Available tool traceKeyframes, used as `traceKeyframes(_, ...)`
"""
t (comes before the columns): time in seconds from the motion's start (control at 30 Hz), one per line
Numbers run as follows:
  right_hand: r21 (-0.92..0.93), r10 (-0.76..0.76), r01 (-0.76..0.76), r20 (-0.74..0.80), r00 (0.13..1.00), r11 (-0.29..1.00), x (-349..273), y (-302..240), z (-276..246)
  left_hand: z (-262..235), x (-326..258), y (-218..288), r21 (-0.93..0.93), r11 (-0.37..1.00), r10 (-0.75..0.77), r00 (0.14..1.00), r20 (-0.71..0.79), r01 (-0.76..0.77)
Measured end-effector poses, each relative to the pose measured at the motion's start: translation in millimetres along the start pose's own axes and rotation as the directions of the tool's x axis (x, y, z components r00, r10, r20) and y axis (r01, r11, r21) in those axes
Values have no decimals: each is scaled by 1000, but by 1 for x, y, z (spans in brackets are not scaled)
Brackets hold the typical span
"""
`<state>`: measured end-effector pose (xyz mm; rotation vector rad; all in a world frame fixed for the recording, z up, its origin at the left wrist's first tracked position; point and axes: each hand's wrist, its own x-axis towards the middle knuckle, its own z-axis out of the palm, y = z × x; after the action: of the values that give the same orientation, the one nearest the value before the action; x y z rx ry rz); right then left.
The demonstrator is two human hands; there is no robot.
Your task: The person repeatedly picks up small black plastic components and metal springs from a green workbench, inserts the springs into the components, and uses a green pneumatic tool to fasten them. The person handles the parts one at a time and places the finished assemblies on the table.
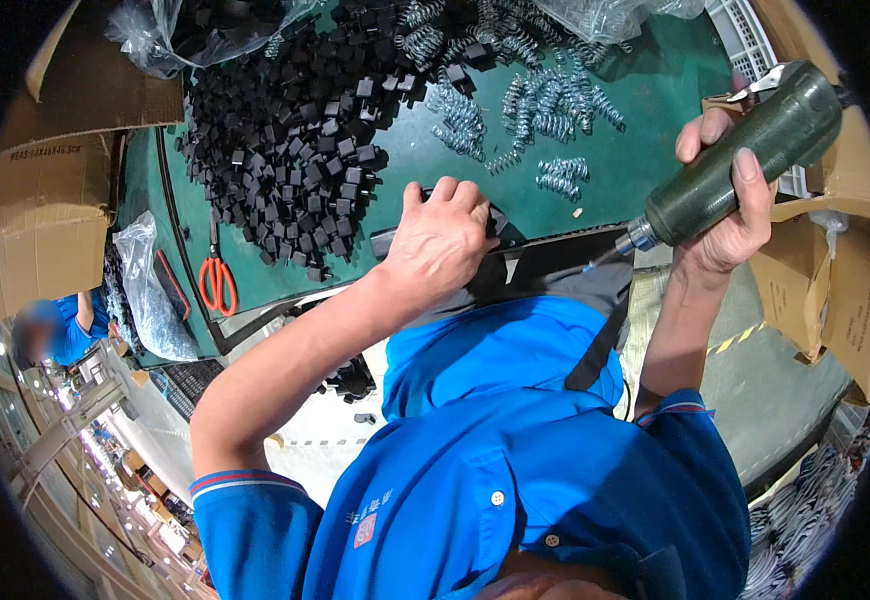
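Observation:
My right hand [733, 215] is wrapped round a dark green power screwdriver [755, 150], raised to the right of the table's front edge. Its bit points down and left, toward my lap, touching nothing that I can make out. At the near edge of the green table [415, 130], the curled fingers of my left hand [437, 240] press on a black part [383, 243]. Most of that part is hidden under the palm, so its kind does not show. Beyond this hand lies a large heap of small black blocks [305, 140].
Metal springs [550, 108] lie in loose piles at the far right of the table. Scissors with orange handles [217, 287] rest at the left, near a clear plastic bag [150, 290]. Cardboard boxes [45, 210] flank both sides. Another person [80, 318] is far off at the left.

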<state>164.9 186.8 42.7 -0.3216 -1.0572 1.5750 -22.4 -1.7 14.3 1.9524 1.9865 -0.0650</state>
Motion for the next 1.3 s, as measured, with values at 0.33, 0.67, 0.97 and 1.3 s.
traceKeyframes(0.33,-26,65,-62,145,987,998,-11,1,36,11,2,-5,-198,976,38,967,-253,-90)
traceKeyframes(0.67,7,-5,4,153,988,1000,-9,7,26,5,12,8,-58,997,38,993,-111,-44)
traceKeyframes(0.97,79,-40,25,182,982,997,-5,0,33,-17,25,18,182,976,119,993,21,-121)
traceKeyframes(1.3,14,55,-60,231,971,998,-12,10,18,2,21,10,100,993,66,998,-23,-63)
